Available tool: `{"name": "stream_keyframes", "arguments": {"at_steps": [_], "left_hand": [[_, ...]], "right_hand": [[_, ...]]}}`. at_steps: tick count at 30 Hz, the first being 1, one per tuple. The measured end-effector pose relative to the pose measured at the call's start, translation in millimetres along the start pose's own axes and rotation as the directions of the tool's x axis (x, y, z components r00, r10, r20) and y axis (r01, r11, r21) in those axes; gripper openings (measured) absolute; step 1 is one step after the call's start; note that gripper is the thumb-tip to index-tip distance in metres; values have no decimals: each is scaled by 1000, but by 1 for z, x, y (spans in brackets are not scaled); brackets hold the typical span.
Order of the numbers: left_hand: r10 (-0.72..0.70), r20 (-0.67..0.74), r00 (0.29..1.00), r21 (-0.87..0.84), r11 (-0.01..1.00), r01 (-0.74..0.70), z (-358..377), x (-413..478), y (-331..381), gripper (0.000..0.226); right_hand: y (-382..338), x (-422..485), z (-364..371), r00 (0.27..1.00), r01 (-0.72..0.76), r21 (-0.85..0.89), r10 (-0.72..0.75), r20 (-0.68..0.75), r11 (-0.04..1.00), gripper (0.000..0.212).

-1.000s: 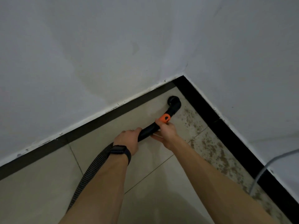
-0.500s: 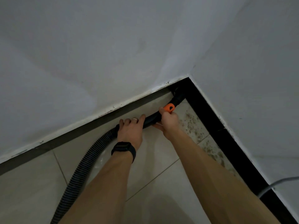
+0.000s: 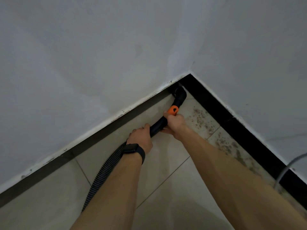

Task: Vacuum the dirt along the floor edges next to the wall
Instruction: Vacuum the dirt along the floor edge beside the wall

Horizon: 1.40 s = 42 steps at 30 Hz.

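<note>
Right hand (image 3: 176, 123) grips tube (image 3: 158, 124) near orange collar (image 3: 173, 110), steering nozzle (image 3: 180, 93) into corner; left hand (image 3: 141, 136) clasps tube behind, steadying hose (image 3: 103, 170); dirt (image 3: 222, 140) remains beside wall.

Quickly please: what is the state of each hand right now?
Left hand: closed, holding the tube near the hose.
Right hand: closed, holding the same tube just below the orange slider.

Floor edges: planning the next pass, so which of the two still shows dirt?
The edge beside the black skirting on the right: brown dirt speckles its tiles, while the edge below the left wall looks clean.
</note>
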<state>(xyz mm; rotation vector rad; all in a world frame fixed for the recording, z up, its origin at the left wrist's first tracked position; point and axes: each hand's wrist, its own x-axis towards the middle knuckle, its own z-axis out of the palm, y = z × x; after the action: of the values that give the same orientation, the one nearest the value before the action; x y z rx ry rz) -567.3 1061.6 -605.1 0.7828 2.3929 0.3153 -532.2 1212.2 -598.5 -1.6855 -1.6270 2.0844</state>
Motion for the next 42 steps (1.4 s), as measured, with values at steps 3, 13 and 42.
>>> {"name": "stream_keyframes", "arguments": {"at_steps": [3, 13, 42], "left_hand": [[-8, 69, 998, 25, 1000, 6, -6, -14, -16, 34], [-103, 279, 955, 162, 985, 59, -20, -86, -68, 58], [-180, 169, 969, 342, 933, 113, 6, -82, 65, 25]], "right_hand": [[15, -15, 6, 997, -20, -14, 21, 72, 1000, 17], [104, -81, 31, 987, -102, 164, 79, 139, 981, 49], [83, -64, -42, 997, 6, 218, 11, -76, 976, 44]]}}
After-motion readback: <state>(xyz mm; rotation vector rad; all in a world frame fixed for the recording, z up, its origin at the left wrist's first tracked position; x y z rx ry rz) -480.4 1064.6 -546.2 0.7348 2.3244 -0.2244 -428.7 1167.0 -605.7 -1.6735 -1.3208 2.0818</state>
